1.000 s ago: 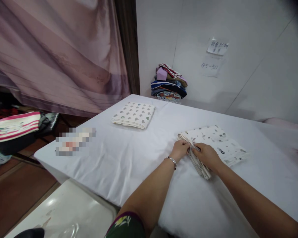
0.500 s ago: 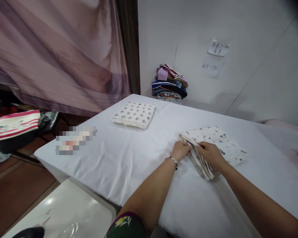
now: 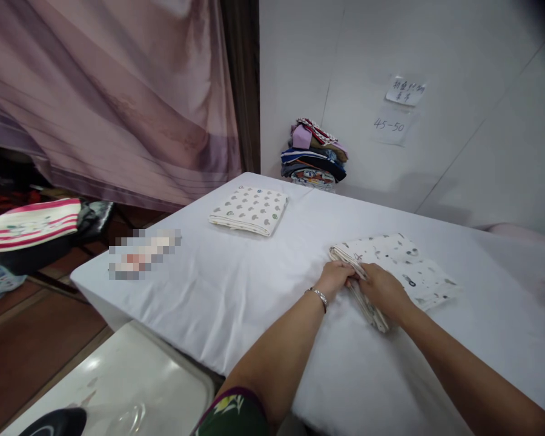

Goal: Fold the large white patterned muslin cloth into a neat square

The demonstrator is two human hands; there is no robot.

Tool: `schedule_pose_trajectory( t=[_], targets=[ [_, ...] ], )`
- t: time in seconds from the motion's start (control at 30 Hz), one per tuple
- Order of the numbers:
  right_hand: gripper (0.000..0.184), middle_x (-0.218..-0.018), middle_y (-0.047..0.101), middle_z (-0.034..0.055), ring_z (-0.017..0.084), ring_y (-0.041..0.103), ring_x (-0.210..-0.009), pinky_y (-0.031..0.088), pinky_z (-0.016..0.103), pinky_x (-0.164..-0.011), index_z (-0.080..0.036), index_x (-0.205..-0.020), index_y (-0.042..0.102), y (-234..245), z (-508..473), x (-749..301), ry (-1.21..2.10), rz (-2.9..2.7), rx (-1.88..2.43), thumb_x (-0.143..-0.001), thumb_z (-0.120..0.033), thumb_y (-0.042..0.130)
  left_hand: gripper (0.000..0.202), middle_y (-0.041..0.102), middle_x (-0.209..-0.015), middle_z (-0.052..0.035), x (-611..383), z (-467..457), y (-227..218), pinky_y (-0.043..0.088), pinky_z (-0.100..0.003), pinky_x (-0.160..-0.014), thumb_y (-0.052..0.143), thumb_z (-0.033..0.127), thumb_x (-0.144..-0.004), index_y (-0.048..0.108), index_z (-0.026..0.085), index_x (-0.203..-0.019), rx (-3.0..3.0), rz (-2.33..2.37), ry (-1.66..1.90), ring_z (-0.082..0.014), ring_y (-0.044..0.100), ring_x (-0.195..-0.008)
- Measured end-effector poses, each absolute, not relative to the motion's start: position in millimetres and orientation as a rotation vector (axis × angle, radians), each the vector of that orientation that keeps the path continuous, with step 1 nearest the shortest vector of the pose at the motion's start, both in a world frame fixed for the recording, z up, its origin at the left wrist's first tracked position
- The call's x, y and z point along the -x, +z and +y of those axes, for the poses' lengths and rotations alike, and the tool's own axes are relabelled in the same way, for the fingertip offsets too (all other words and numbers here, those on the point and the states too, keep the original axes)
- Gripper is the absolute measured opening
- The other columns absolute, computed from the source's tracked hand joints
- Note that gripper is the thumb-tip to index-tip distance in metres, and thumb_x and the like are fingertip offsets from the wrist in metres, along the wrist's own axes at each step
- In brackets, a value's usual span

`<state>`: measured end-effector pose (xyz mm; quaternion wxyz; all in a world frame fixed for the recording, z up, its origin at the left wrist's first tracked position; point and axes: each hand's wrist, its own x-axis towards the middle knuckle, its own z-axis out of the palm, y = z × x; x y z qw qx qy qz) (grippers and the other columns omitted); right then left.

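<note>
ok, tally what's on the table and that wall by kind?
Folded printed cloths: 2, the near cloth held by the left hand and right hand, the far cloth beyond.
Fabric stack at the wall: 1
Wall notes: 2
Blurred item: 1
Total: 6

Two paper notes are stuck on the far white wall [image 3: 458, 121], right of the stack of folded fabrics [image 3: 314, 154]. The lower note [image 3: 390, 125] carries the handwritten numbers "45-50". The upper note [image 3: 406, 91], just above it and slightly to the right, has two short lines of handwritten characters, too small and blurred to read. On the surface [image 3: 236, 284], the folded printed cloth [image 3: 404, 266] at the near right shows small dark motifs; whether any is a letter cannot be told.
</note>
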<state>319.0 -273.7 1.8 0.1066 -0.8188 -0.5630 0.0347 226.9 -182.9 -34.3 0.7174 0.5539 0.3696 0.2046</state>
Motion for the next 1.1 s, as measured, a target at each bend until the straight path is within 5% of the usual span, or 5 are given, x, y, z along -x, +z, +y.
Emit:
schedule_pose_trajectory(
  t=[0.2, 0.37, 0.63, 0.93, 1.1],
  targets=[
    [0.038, -0.09, 0.067, 0.0026, 0.018, 0.059, -0.083, 0.041, 0.024, -0.067, -0.02, -0.106, 0.062, 7, -273, -339, 0.254, -1.526, 2.35, -0.073, -0.017, 0.043, 0.022, 0.064, -0.077, -0.002, -227, -166, -50, 0.044, -0.023, -0.06, 0.055, 0.012, -0.069, 0.063, 0.015, -0.09, -1.362, 0.948, 0.622, -0.0114, 0.055, -0.061],
    [0.047, -0.105, 0.065, 0.0044, 0.019, 0.059, -0.093, 0.044, 0.027, -0.078, -0.018, -0.118, 0.057, 7, -273, -342, 0.229, -1.572, 2.326, -0.073, -0.017, 0.042, 0.024, 0.064, -0.093, -0.0068, -221, -160, -53, 0.043, -0.028, -0.081, 0.049, 0.016, -0.076, 0.06, 0.016, -0.098, -1.667, 1.089, 0.809, -0.0169, 0.057, -0.087],
    [0.05, -0.126, 0.054, 0.0074, 0.021, 0.05, -0.114, 0.038, 0.034, -0.098, -0.015, -0.123, 0.053, -1, -271, -350, 0.215, -1.672, 2.243, -0.074, -0.017, 0.042, 0.044, 0.055, -0.119, -0.0125, -228, -152, -47, 0.04, -0.031, -0.089, 0.05, 0.022, -0.078, 0.046, 0.017, -0.122, -1.85, 1.166, 0.771, -0.0228, 0.054, -0.104],
    [0.047, -0.127, 0.053, 0.0078, 0.021, 0.049, -0.115, 0.037, 0.038, -0.098, -0.017, -0.125, 0.05, -13, -278, -353, 0.306, -1.778, 2.142, -0.08, -0.021, 0.039, 0.023, 0.067, -0.09, -0.0055, -226, -121, -45, 0.042, -0.029, -0.08, 0.05, 0.018, -0.075, 0.066, 0.024, -0.09, -2.027, 1.1, 0.627, -0.0211, 0.059, -0.089],
    [0.045, -0.113, 0.058, 0.0098, 0.02, 0.057, -0.093, 0.046, 0.034, -0.079, -0.017, -0.128, 0.046, -15, -282, -343, 0.228, -1.946, 2.204, -0.085, -0.019, 0.031, 0.032, 0.069, -0.085, -0.0012, -224, -103, -55, 0.043, -0.023, -0.075, 0.048, 0.01, -0.069, 0.071, 0.024, -0.087, -1.875, 0.986, 0.612, -0.0162, 0.06, -0.082]
  ],
)
